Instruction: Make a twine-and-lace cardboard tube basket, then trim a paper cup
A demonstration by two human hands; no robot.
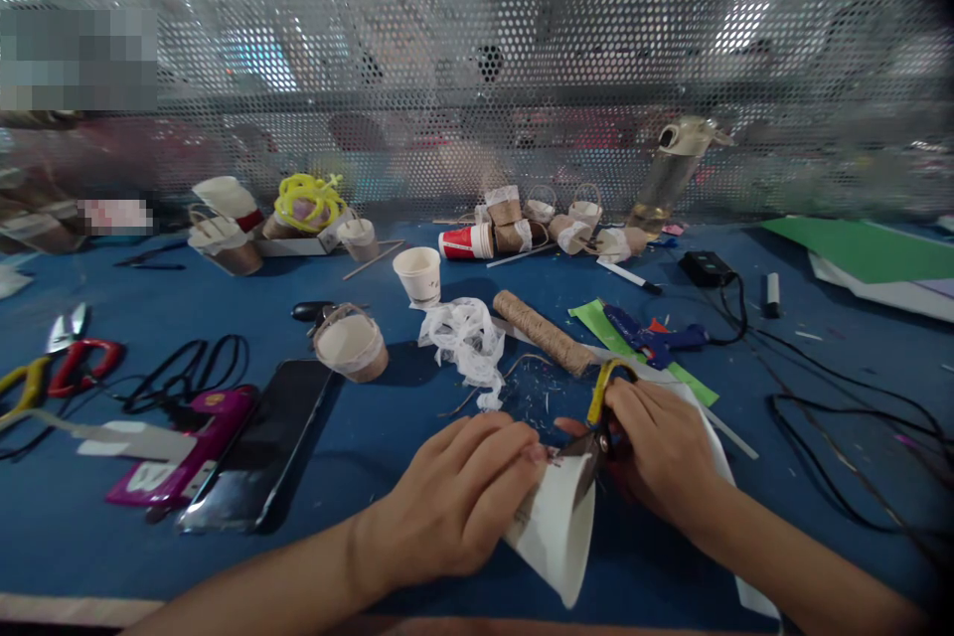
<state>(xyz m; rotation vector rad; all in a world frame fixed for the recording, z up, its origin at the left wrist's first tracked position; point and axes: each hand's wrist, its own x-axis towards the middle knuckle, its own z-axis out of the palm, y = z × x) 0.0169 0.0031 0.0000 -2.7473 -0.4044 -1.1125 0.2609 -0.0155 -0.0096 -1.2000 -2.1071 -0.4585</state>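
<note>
1. Left hand [469, 487]: I am observing it grasping a white paper cup [548, 537], fingers curling over the upper side of the wall.
2. Cup position: it is tilting on its side at the lower centre of the view, above the near part of the blue table [350, 457], its mouth facing right. I am not able to tell whether it is touching the surface.
3. Right hand [663, 432]: it is gripping yellow-handled scissors [598, 397]. The blades are meeting the cup's upper rim; I am unable to tell how far they are closing.
4. Beyond the hands, I am noting a bunch of white lace [468, 343] lying just beside a twine-wrapped roll [543, 330]. A small white cup [417, 276] is standing upright behind the lace.
5. Right side: a blue glue gun [656, 336] is resting partly over a green strip [596, 318].
6. Left side: a handled cup [350, 350] is standing near a dark phone [260, 452]; the phone is lying flat beside a magenta device [183, 447].
7. Rear: a perforated screen [447, 40] is bordering the table.
</note>
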